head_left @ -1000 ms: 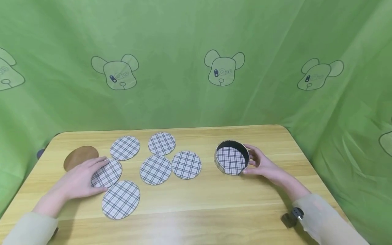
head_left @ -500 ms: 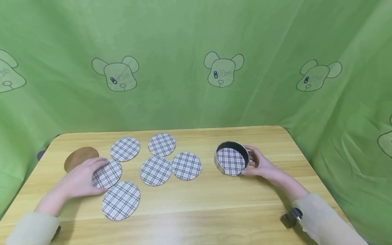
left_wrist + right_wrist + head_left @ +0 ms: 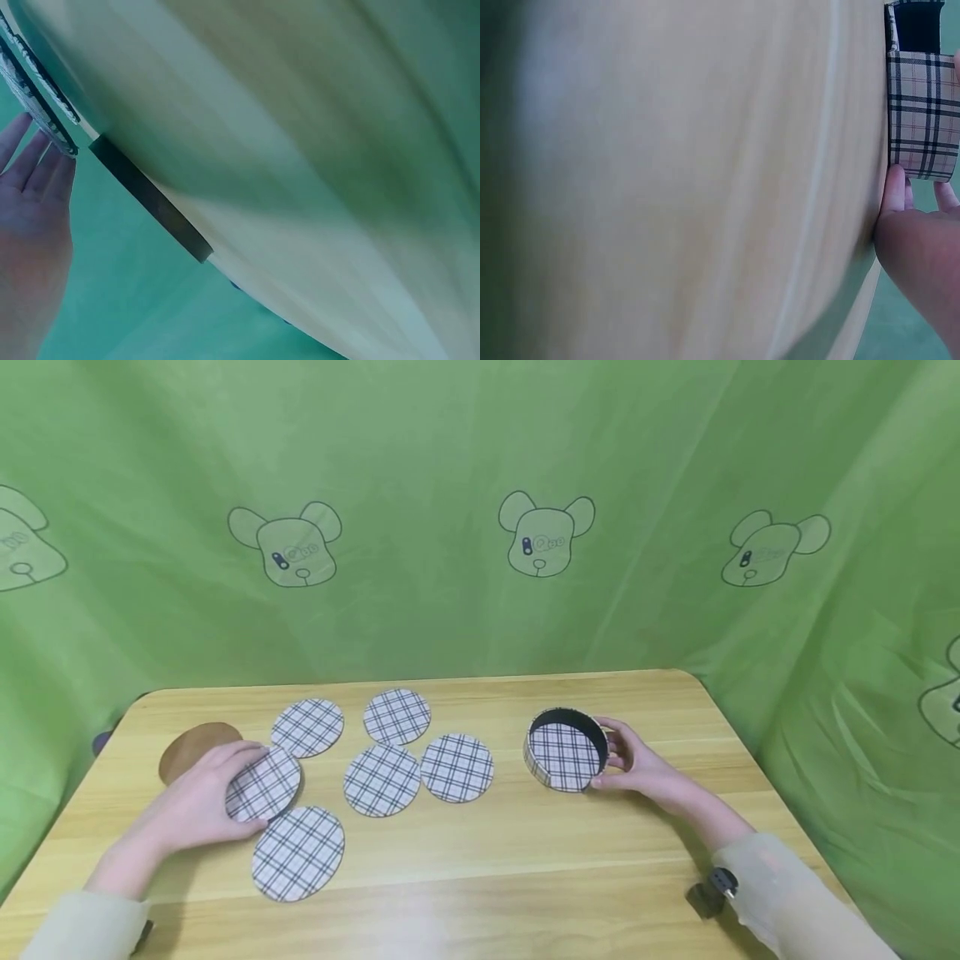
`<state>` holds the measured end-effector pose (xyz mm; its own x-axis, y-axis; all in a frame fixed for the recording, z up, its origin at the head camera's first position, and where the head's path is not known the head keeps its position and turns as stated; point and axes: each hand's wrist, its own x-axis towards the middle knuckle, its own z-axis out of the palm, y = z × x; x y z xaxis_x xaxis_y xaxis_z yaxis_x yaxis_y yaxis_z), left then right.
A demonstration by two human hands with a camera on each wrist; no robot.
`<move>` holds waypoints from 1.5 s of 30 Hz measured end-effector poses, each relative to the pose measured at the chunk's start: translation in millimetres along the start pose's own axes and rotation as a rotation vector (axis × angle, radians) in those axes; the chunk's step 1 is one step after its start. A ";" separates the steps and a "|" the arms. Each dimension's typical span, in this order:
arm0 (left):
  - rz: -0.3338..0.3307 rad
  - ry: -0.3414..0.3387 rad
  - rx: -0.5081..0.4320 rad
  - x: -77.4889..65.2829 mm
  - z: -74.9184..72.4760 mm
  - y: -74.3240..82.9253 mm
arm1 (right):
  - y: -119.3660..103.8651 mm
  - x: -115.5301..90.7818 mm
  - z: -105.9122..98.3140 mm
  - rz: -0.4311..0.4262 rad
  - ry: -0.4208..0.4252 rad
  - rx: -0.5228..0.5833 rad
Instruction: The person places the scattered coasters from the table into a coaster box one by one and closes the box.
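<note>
On the left of the head view, my left hand [image 3: 206,797] holds a round plaid coaster [image 3: 262,783] by its edges, thumb at the near side and fingers at the far side. Its right edge stands slightly off the table, with a shadow below. In the left wrist view the fingertips meet the rim of this coaster [image 3: 34,105]. My right hand [image 3: 645,768] grips the right side of a round plaid coaster holder [image 3: 536,768], black inside, with a plaid base showing. The right wrist view shows thumb and fingers against the holder's plaid wall [image 3: 924,112].
Several more plaid coasters lie flat, one nearest the front [image 3: 298,853], one at the back left [image 3: 307,727], others toward the middle [image 3: 457,767]. A brown disc [image 3: 191,747] lies at the far left. Green cloth [image 3: 420,610] hangs behind the wooden table [image 3: 480,893].
My left hand now has the coaster's right edge raised a little off the table; before, it lay flat. My right hand and the holder keep their place.
</note>
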<state>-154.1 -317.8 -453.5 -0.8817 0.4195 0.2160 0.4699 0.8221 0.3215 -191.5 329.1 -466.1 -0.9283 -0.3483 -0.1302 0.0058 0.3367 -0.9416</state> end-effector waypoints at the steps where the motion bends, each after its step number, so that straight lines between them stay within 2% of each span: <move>1: 0.000 0.005 0.000 0.5 0.2 0.3 | 0.2 0.1 -0.3 -0.003 -0.002 -0.001; 7: -0.002 0.002 0.013 7.6 -1.7 5.9 | 0.2 -0.3 -0.4 -0.012 -0.007 0.003; 13: 0.004 -0.033 0.025 18.1 -4.7 16.5 | 0.3 -0.4 -0.6 -0.013 -0.011 0.003; 25: 0.020 -0.095 0.025 43.7 -0.5 33.5 | -2.5 -3.1 -0.4 -0.010 -0.012 -0.006; 34: 0.073 -0.109 0.039 69.5 6.4 46.1 | -2.0 -0.9 -0.3 -0.002 -0.018 0.001; 45: 0.119 -0.146 0.048 104.8 19.0 72.4 | -3.5 -0.6 -1.8 0.003 -0.025 -0.001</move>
<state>-213.3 -207.1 -425.1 -0.8183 0.5635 0.1131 0.5719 0.7791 0.2567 -191.6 329.7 -462.1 -0.9189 -0.3686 -0.1405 0.0078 0.3390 -0.9408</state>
